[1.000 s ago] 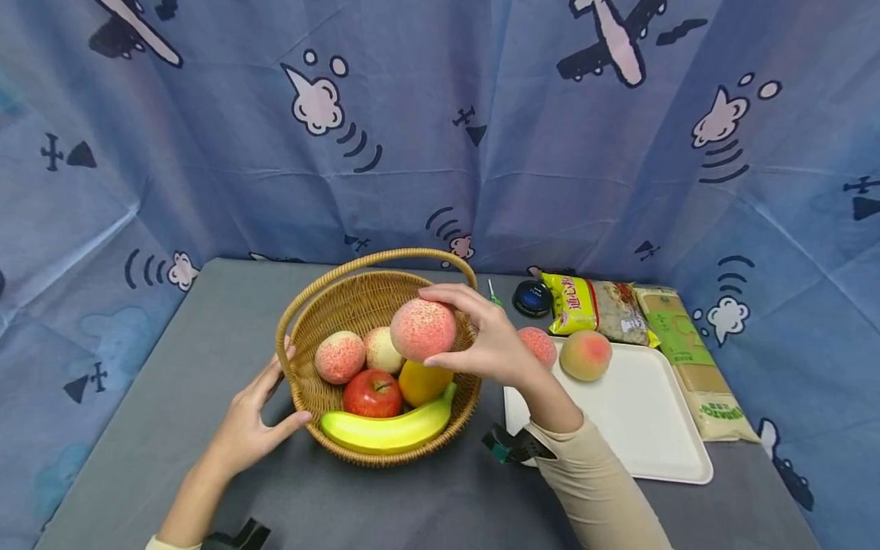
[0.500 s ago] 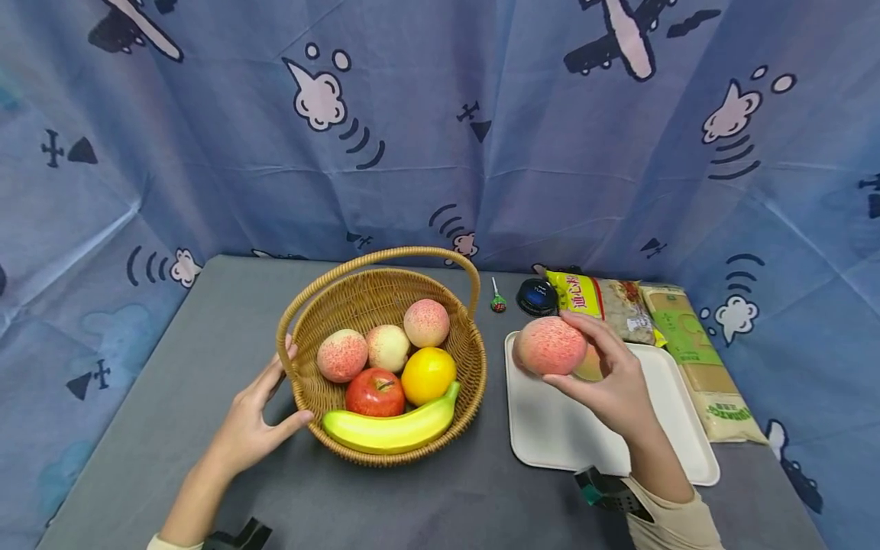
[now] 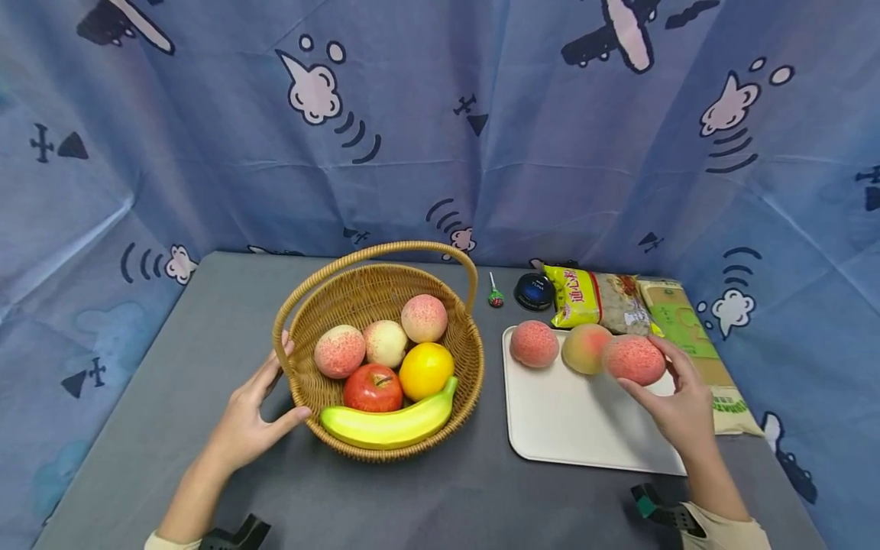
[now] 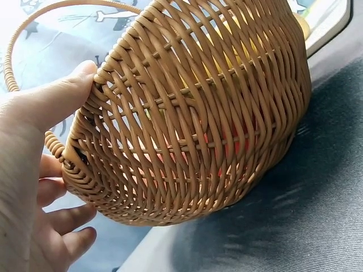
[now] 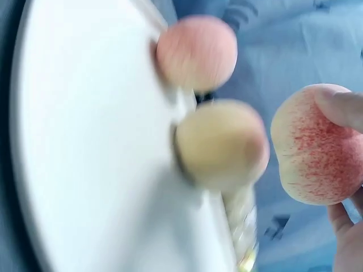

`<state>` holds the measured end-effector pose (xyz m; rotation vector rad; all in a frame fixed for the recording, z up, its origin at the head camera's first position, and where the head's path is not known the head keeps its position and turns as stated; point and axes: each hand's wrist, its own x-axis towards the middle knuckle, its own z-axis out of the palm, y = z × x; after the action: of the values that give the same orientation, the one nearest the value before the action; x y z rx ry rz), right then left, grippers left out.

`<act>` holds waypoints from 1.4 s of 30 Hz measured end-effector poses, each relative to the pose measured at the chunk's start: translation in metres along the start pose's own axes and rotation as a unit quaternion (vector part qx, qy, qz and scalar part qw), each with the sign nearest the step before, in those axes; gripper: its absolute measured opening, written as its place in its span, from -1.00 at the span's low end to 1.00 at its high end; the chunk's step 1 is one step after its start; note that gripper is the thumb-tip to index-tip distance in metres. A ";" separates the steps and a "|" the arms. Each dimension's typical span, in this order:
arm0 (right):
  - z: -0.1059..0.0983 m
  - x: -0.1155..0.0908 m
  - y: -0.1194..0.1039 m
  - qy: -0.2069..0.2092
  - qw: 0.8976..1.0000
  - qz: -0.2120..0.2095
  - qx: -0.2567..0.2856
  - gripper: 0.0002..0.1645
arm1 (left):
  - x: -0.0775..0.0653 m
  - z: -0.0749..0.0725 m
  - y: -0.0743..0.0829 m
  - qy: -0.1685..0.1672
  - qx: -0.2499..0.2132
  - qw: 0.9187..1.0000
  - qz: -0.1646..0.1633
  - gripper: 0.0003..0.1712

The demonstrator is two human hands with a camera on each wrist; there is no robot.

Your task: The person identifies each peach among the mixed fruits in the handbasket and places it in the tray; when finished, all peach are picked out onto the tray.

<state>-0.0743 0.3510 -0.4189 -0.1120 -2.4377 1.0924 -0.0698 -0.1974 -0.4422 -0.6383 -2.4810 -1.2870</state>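
Note:
My right hand [image 3: 682, 412] pinches a red-speckled peach [image 3: 634, 360] between thumb and fingers, over the far right of a white tray [image 3: 584, 428]. Two more peaches rest on the tray's far side: a pinkish one [image 3: 534, 344] and a yellow-orange one [image 3: 587, 348]. At the left, my left hand [image 3: 249, 424] holds the side of a wicker basket [image 4: 187, 113], thumb on the rim and fingers by the handle's base. Inside the basket are a banana [image 3: 388, 420], a red apple [image 3: 373, 388], an orange [image 3: 426, 371] and several peaches [image 3: 340, 351].
Behind the tray lie a lollipop [image 3: 496, 294], a dark tuna tin [image 3: 535, 292] and a yellow food packet [image 3: 598, 298]. A long green-and-tan packet [image 3: 677, 313] runs along the tray's right. A blue patterned curtain [image 3: 412, 130] hangs behind the grey table [image 3: 440, 496].
The right hand has left one peach in the basket and moved right to the tray. It holds another peach, carried further right. The left hand stays at the basket.

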 end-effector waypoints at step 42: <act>-0.021 0.021 0.097 -0.144 0.973 0.177 0.024 0.23 | 0.000 0.000 0.000 0.004 0.003 1.000 0.004 0.09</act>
<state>-0.0947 0.4368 -0.4690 -0.4133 -2.7151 1.4047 -0.0696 -0.1969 -0.4422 -0.6407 -2.4726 -1.2754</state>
